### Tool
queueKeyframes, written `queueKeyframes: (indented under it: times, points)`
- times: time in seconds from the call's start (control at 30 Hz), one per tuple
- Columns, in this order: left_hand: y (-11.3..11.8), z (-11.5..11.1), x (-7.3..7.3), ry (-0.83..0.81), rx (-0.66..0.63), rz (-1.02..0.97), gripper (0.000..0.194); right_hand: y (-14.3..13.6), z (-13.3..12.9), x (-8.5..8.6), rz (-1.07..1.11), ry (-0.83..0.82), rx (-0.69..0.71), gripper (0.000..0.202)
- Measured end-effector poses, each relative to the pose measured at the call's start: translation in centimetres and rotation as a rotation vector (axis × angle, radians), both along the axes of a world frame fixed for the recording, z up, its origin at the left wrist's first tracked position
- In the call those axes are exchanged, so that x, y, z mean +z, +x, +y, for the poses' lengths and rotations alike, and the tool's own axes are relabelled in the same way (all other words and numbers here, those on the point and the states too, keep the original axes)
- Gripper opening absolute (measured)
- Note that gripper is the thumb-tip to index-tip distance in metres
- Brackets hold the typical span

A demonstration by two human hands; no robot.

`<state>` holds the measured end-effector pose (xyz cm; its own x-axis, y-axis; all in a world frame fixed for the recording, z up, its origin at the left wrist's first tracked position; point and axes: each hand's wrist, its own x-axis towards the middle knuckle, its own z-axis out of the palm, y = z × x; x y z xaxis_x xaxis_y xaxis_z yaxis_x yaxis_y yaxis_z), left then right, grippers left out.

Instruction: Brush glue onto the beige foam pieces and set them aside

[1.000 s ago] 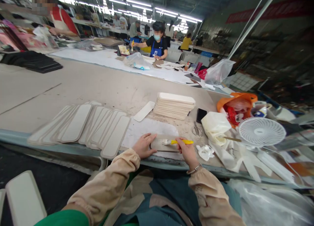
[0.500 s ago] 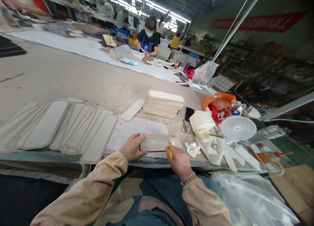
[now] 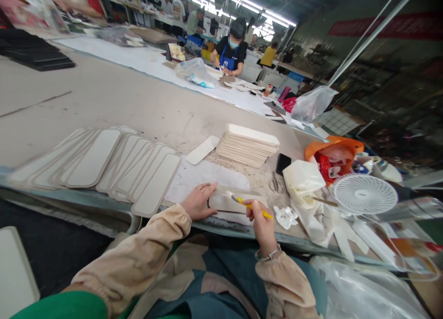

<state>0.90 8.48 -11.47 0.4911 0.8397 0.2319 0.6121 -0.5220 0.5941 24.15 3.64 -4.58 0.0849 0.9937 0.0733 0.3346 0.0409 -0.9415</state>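
My right hand (image 3: 262, 224) is closed round a yellow-handled brush (image 3: 266, 214), its pale bristle end on a greyish-beige strip (image 3: 223, 204) near the table's front edge. Wet-looking white streaks show on that strip. At its left end my left hand (image 3: 199, 202) lies with thumb and fingers apart, touching it. A white sheet (image 3: 183, 177) is underneath. Behind stands a neat stack of rounded pale panels (image 3: 247, 147), with a single panel (image 3: 202, 150) beside it. To the left, several similar panels (image 3: 157, 185) lie fanned out and overlapping.
Right of the strip are scissors (image 3: 276, 186), a black phone (image 3: 283, 163), a crumpled white piece (image 3: 285, 216), a white container (image 3: 303, 176), a white fan (image 3: 365, 194) and an orange bag (image 3: 313, 148). Black sheets (image 3: 38, 51) lie far left. A co-worker (image 3: 230, 51) works across the table.
The brush has moved left along the strip, and its handle now slants to the right. My left hand stays at the strip's left end. The camera view has turned left.
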Motion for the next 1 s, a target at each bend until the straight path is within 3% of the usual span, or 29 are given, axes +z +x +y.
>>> queueKeyframes:
  times: [0.17, 0.37, 0.57, 0.7, 0.8, 1.0]
  points:
    - [0.1, 0.0, 0.2, -0.004, -0.002, 0.022, 0.098, 2.5, -0.5, 0.0, -0.045, 0.073, -0.142, 0.032]
    - [0.0, 0.0, 0.1, -0.001, -0.008, 0.023, 0.097, 1.5, 0.1, -0.7, -0.040, 0.108, -0.054, 0.019]
    - [0.0, 0.0, 0.0, -0.004, -0.010, 0.012, 0.100, -0.8, 1.6, -1.4, -0.010, -0.032, 0.132, 0.016]
    - [-0.1, 0.0, 0.0, 0.002, -0.016, 0.022, 0.101, -1.4, 2.1, -1.9, 0.020, -0.128, 0.137, 0.017]
    - [0.0, 0.1, 0.1, 0.013, -0.026, 0.045, 0.101, 0.4, 2.2, -2.0, -0.005, -0.155, 0.075, 0.018]
    - [0.0, 0.1, 0.4, 0.015, -0.026, 0.075, 0.095, 8.1, 1.7, -0.9, -0.131, -0.171, -0.104, 0.021]
